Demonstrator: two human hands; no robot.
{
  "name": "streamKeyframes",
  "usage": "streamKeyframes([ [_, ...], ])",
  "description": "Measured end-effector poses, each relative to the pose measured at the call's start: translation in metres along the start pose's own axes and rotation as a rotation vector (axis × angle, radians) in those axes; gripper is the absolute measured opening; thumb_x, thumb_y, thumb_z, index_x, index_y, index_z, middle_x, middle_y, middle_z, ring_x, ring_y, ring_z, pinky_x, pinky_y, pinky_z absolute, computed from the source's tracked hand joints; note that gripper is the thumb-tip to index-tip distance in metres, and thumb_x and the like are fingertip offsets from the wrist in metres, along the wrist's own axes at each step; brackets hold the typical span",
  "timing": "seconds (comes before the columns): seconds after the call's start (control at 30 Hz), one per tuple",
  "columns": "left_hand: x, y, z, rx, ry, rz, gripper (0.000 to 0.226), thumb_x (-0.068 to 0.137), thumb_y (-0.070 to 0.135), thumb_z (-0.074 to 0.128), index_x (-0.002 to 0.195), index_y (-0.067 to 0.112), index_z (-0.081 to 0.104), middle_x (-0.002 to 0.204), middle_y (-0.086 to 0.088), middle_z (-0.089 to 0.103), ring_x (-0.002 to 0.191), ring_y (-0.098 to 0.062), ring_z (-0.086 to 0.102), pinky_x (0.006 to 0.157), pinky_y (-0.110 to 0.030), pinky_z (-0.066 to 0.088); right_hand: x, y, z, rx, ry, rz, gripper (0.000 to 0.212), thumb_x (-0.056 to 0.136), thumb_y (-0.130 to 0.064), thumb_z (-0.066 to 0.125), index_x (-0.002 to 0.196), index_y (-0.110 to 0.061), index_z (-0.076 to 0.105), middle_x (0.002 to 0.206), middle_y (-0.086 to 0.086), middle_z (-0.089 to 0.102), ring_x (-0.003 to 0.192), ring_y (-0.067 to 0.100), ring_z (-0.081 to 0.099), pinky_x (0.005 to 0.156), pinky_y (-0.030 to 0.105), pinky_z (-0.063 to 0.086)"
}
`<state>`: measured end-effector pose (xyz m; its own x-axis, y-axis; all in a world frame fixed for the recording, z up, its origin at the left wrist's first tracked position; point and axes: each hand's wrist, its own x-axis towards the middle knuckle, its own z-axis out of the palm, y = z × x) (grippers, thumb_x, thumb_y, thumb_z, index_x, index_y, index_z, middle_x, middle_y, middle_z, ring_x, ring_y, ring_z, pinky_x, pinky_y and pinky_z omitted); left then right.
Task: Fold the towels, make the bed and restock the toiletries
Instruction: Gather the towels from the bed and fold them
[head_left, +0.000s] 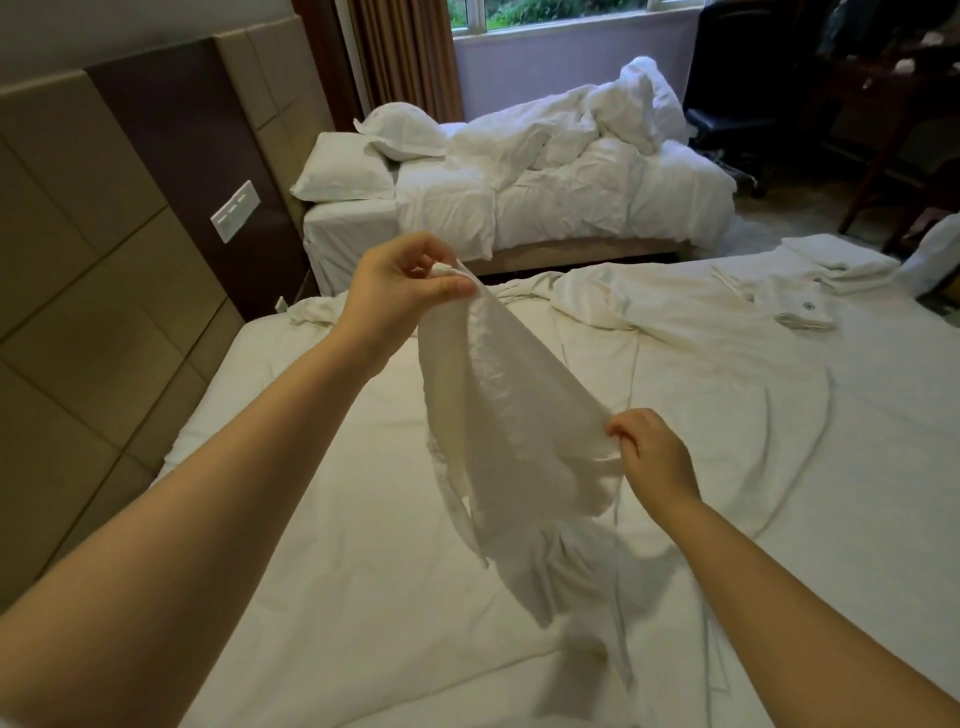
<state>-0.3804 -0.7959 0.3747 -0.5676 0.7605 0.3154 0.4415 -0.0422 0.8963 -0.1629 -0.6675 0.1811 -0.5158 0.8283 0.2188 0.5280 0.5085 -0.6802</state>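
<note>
Far to the left, a wall switch plate sits on the headboard panel, out of play. Next comes the left hand, raised high, its thumb and fingers pinched tight on one corner of a white towel, so that the cloth hangs free and its shape can be found. The towel drapes down from that corner in a loose, crumpled triangle above the near bed, its blurred lower tail hanging just over the sheet. Lower and to the right, the right hand pinches a second edge of the same towel, probably drawing it out sideways to square it for a first fold. Further right on the near bed lie some rumpled linen and, beyond it, folded towels, likely the finished ones. Behind, the far bed is unmade, its duvet heaped.
</note>
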Motion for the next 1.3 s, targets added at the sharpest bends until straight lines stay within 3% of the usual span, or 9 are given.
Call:
streamKeyframes([
  [0.1, 0.000, -0.007, -0.007, -0.001, 0.027, -0.006, 0.024, 0.072, 0.001, 0.077, 0.068, 0.015, 0.058, 0.067, -0.002, 0.051, 0.053, 0.002, 0.048, 0.058, -0.016, 0.044, 0.003, 0.003, 0.014, -0.250, -0.197, -0.025, 0.033, 0.094, -0.011, 0.043, 0.108, -0.023, 0.071, 0.105, 0.000, 0.060, 0.093, 0.020, 0.051, 0.077, 0.029, 0.042],
  [0.2, 0.005, -0.015, -0.015, 0.008, 0.079, -0.034, 0.023, 0.074, 0.006, 0.077, 0.069, 0.017, 0.058, 0.069, -0.001, 0.054, 0.054, 0.004, 0.051, 0.058, -0.016, 0.047, -0.006, 0.008, 0.022, -0.432, -0.316, 0.016, 0.034, 0.095, -0.025, 0.038, 0.103, -0.032, 0.071, 0.106, -0.001, 0.063, 0.091, 0.021, 0.054, 0.082, 0.034, 0.044],
  [0.47, 0.018, -0.053, -0.045, 0.094, 0.249, -0.102, 0.017, 0.076, 0.016, 0.077, 0.078, 0.018, 0.060, 0.073, 0.003, 0.055, 0.069, -0.010, 0.052, 0.071, -0.031, 0.049, 0.000, 0.013, -0.001, -0.296, -0.333, -0.007, 0.030, 0.090, -0.051, 0.054, 0.095, -0.025, 0.068, 0.103, -0.013, 0.053, 0.099, 0.011, 0.047, 0.085, 0.030, 0.036],
  [0.6, 0.026, -0.072, -0.067, 0.134, 0.271, -0.141, 0.025, 0.079, 0.019, 0.075, 0.102, 0.023, 0.066, 0.096, -0.003, 0.062, 0.087, -0.016, 0.057, 0.081, -0.031, 0.050, 0.031, 0.005, -0.024, 0.066, -0.113, 0.079, 0.017, 0.090, -0.028, 0.063, 0.095, -0.012, 0.068, 0.109, -0.006, 0.052, 0.102, 0.015, 0.051, 0.081, 0.024, 0.037],
  [0.73, 0.033, -0.085, -0.085, 0.150, 0.271, -0.178, 0.016, 0.081, 0.016, 0.073, 0.097, 0.014, 0.071, 0.098, -0.009, 0.065, 0.093, -0.022, 0.058, 0.081, -0.034, 0.050, 0.063, -0.022, -0.057, 0.438, -0.010, 0.152, 0.016, 0.094, -0.015, 0.056, 0.079, -0.019, 0.062, 0.095, 0.003, 0.059, 0.087, 0.019, 0.055, 0.082, 0.032, 0.043],
  [0.83, 0.037, -0.090, -0.090, 0.178, 0.268, -0.180, 0.009, 0.081, 0.014, 0.072, 0.090, 0.012, 0.070, 0.085, -0.003, 0.061, 0.079, -0.014, 0.055, 0.082, -0.037, 0.051, 0.079, -0.035, -0.071, 0.241, -0.119, 0.079, 0.023, 0.098, -0.017, 0.049, 0.077, -0.022, 0.057, 0.085, 0.000, 0.057, 0.081, 0.020, 0.055, 0.077, 0.032, 0.042],
  [0.97, 0.044, -0.098, -0.089, 0.219, 0.290, -0.160, 0.005, 0.082, 0.015, 0.072, 0.085, 0.014, 0.068, 0.081, 0.000, 0.059, 0.071, -0.008, 0.052, 0.075, -0.032, 0.049, 0.091, -0.041, -0.081, -0.170, -0.202, -0.027, 0.029, 0.091, -0.036, 0.059, 0.072, -0.014, 0.060, 0.081, 0.000, 0.055, 0.075, 0.019, 0.052, 0.071, 0.036, 0.042],
  [1.1, 0.047, -0.115, -0.089, 0.250, 0.298, -0.168, 0.005, 0.082, 0.015, 0.072, 0.084, 0.013, 0.068, 0.085, -0.005, 0.061, 0.075, -0.015, 0.053, 0.072, -0.029, 0.046, 0.105, -0.055, -0.072, -0.115, 0.044, -0.068, 0.041, 0.093, -0.035, 0.056, 0.069, -0.002, 0.057, 0.072, 0.010, 0.055, 0.070, 0.027, 0.052, 0.067, 0.040, 0.042],
  [1.3, 0.042, -0.158, -0.097, 0.312, 0.248, -0.277, 0.010, 0.084, 0.019, 0.068, 0.088, 0.010, 0.071, 0.088, -0.005, 0.064, 0.085, -0.018, 0.056, 0.073, -0.030, 0.043, 0.131, -0.074, -0.057, 0.042, 0.140, -0.025, 0.029, 0.088, -0.029, 0.065, 0.072, -0.005, 0.064, 0.073, 0.009, 0.062, 0.069, 0.018, 0.052, 0.064, 0.031, 0.040],
])
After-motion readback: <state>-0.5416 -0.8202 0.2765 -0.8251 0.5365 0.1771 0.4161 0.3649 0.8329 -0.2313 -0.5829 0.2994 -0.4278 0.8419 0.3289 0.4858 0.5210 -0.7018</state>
